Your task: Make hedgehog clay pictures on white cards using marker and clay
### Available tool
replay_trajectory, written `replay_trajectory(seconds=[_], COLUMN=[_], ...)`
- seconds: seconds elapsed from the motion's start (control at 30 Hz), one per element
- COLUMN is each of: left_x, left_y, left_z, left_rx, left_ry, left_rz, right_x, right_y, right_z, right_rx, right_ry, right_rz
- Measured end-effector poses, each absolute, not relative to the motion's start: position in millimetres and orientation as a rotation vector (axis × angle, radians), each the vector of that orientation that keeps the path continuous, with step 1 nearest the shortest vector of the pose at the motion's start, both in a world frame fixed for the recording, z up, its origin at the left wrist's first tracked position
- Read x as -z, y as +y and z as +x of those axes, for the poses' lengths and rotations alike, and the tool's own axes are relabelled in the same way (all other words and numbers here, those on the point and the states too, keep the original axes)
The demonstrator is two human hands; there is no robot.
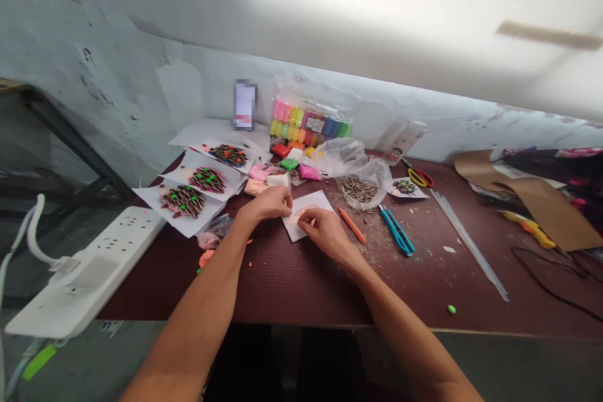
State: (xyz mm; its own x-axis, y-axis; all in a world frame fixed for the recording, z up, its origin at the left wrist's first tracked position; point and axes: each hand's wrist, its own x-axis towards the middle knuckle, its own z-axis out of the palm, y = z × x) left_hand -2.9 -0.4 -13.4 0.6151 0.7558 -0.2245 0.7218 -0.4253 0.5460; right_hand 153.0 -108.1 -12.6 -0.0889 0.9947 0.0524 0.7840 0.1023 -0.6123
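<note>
A small white paper (294, 233) lies on the table, bearing an orange-pink outline drawing. At its left edge is my left hand (272, 203), thumb and fingers curled together; what they hold, if anything, is too small to make out. Over the paper's lower right part, my right hand (325, 230) has its fingertips pinched close to the drawing, and their contents are hidden. An orange pen-like tool (352, 225) lies just right of that hand. Farther right rests a teal-handled cutter (397, 231). Behind them a clear bag (362, 185) holds many small dark seeds or shells.
Papers with spiky hedgehog-like figures (186, 201) are at left, beside a white power strip (120, 239). Colored clay packs (308, 125) stand against the wall. Scissors (419, 177), clear sticks (471, 245), a yellow glue gun (530, 228) and its cable lie right.
</note>
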Motion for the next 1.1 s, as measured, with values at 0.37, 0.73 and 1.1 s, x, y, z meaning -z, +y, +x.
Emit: replay_trajectory(seconds=[0.37, 0.73, 1.1], left_x=[13.6, 10.8, 11.0], left_y=[-0.7, -2.3, -2.1], left_z=[-2.1, -0.8, 0.2], left_rx=[-0.094, -0.06, -0.051], left_ry=[1.143, 1.155, 1.155], left_rz=[2.236, 2.241, 2.26], right_x=[14.9, 21.3, 16.5], right_y=[-115.8, -114.2, -114.6], right_z=[144.2, 141.9, 138.2], right_rx=[-0.733, -0.761, -0.799], right_ry=[-1.85, -1.872, -1.935], right_rz=[-1.649, -1.642, -1.674])
